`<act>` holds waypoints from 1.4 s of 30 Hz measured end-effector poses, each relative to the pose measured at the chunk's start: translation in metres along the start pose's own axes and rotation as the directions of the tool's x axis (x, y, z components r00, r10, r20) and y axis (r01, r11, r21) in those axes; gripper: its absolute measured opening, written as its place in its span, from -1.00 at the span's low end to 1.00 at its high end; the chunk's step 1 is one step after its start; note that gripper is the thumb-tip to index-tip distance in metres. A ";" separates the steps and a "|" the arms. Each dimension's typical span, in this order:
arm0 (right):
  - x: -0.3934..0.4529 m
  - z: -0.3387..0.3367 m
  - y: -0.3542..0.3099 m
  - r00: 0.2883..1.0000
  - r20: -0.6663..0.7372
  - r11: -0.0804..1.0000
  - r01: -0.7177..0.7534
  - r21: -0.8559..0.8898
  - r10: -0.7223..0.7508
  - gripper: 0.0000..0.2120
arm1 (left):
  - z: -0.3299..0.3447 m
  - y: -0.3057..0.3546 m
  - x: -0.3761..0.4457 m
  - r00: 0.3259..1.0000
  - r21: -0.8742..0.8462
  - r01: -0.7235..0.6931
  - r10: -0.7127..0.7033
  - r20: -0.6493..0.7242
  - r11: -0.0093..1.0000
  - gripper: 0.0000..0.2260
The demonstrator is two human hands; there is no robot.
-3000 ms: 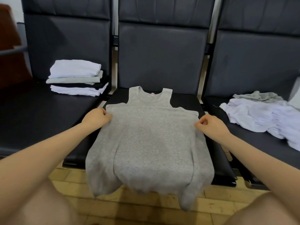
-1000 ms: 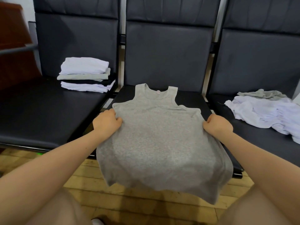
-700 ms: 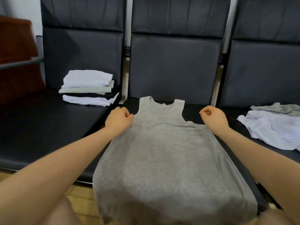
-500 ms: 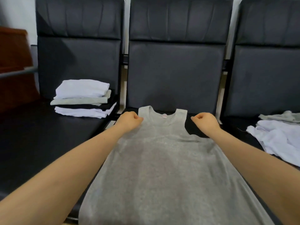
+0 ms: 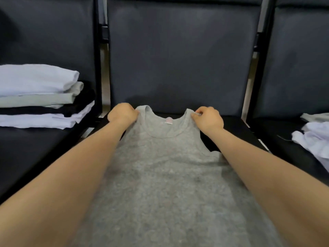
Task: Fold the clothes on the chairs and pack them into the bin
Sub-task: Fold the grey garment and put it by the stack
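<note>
A grey tank top point(image 5: 165, 175) lies flat on the middle black chair seat point(image 5: 231, 125), neck towards the backrest, a small label showing inside the collar. My left hand point(image 5: 122, 114) grips its left shoulder strap. My right hand point(image 5: 207, 119) pinches the right strap near its tip. Both arms stretch forward over the cloth. The top's hem runs out of view at the bottom. No bin is in view.
A stack of folded clothes point(image 5: 41, 97), white, grey and black, sits on the left chair. A loose heap of white and grey garments point(image 5: 315, 138) lies on the right chair. Tall black backrests point(image 5: 178, 56) stand close behind.
Both hands slid from the top's sides up to its shoulder straps. The garment was drawn further onto the seat, and my view moved closer and lower.
</note>
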State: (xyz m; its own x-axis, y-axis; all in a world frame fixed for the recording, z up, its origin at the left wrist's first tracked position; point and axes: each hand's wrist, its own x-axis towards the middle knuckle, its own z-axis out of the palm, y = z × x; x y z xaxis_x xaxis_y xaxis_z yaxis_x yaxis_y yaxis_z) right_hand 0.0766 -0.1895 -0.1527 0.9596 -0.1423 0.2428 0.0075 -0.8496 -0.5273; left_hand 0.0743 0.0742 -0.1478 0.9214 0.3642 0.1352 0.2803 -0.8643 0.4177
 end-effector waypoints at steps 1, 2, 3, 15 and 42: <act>0.001 0.000 0.002 1.000 -0.004 1.000 -0.006 0.029 0.006 -0.79 | 0.001 0.000 0.001 1.000 -0.005 0.013 -0.013 -0.016 1.000 -0.75; 0.001 -0.001 0.001 1.000 -0.004 0.994 -0.020 0.107 0.021 -0.81 | 0.001 0.001 0.000 0.999 -0.056 0.015 -0.017 -0.031 0.998 -0.77; 0.000 -0.007 -0.001 0.999 -0.007 0.973 -0.038 0.227 0.041 -0.82 | -0.003 0.004 -0.002 0.999 -0.155 0.005 -0.013 -0.049 0.988 -0.80; -0.139 -0.152 -0.067 0.994 -0.064 0.596 0.104 0.796 -0.088 -0.82 | -0.150 0.033 -0.140 0.993 -0.972 0.048 -0.113 0.022 0.232 -0.85; -0.184 -0.087 -0.009 0.949 0.278 0.970 0.196 -0.141 -0.151 -0.35 | -0.061 -0.030 -0.201 0.954 0.006 -0.234 0.228 0.195 0.972 -0.48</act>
State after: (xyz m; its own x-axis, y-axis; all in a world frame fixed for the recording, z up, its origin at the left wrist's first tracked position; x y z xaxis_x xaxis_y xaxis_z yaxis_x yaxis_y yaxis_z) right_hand -0.1248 -0.1996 -0.1215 0.9874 0.1346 0.0831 0.1554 -0.9240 -0.3493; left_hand -0.1354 0.0480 -0.1322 0.9954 0.0823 0.0490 0.0586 -0.9278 0.3686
